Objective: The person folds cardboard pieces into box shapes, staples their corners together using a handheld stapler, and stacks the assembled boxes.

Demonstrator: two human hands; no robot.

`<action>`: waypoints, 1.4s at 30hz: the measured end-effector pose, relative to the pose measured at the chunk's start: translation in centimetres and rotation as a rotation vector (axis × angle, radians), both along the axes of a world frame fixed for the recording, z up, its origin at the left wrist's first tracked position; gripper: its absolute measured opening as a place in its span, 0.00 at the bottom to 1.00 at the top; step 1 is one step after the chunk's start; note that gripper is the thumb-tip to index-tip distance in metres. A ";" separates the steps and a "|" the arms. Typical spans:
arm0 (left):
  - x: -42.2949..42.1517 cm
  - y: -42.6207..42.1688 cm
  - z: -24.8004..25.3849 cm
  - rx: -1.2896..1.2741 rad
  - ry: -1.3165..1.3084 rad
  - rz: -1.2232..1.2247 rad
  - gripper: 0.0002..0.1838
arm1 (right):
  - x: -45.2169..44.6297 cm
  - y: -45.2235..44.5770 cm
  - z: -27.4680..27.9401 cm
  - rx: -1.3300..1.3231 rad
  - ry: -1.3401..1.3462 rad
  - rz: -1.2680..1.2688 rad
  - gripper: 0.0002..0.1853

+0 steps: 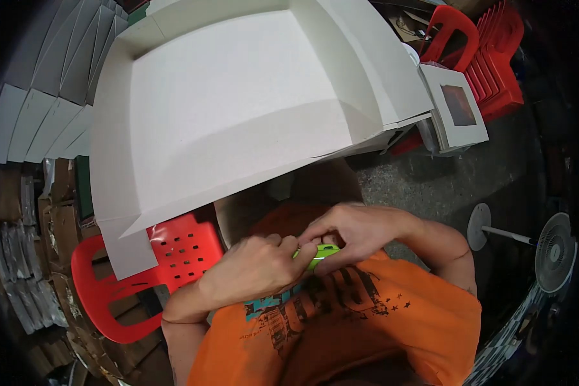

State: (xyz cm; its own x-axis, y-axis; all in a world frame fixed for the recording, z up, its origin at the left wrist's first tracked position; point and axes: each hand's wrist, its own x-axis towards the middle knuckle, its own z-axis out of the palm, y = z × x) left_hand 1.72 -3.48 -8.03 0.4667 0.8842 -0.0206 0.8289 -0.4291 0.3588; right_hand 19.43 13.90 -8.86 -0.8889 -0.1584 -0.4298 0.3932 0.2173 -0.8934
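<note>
Both hands meet in front of the orange shirt, around a small bright green object (321,255). My left hand (254,267) has its fingers curled against the object's left end. My right hand (360,235) grips it from the right, with thumb and fingers bent round it. What the green object is cannot be made out, as the fingers cover much of it. Beyond the hands lies a large open white cardboard box (238,96) with raised side walls.
A red plastic chair (186,248) stands at the left, partly under a box flap. Folded white boxes (38,122) and wrapped bundles (22,270) fill the far left. Stacked red chairs (495,64), a windowed box (457,106) and a fan (553,251) are at the right.
</note>
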 end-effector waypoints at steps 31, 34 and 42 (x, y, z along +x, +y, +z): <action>-1.3 13.1 8.7 0.142 -0.467 0.269 0.05 | -1.0 3.1 4.2 0.632 1.277 -1.219 0.56; -1.0 13.2 8.1 0.136 -0.514 0.287 0.05 | -1.5 3.1 4.4 0.678 1.161 -1.252 0.55; -0.4 13.0 8.6 0.207 -0.463 0.291 0.05 | -3.1 4.2 2.6 0.697 1.169 -1.231 0.52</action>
State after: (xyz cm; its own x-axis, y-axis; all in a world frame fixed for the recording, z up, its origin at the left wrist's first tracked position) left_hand 1.30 9.50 0.54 0.1229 0.9412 0.3146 0.7004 -0.3068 0.6445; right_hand 16.38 18.09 -6.26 -0.2064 0.6539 0.7279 -0.0868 0.7287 -0.6793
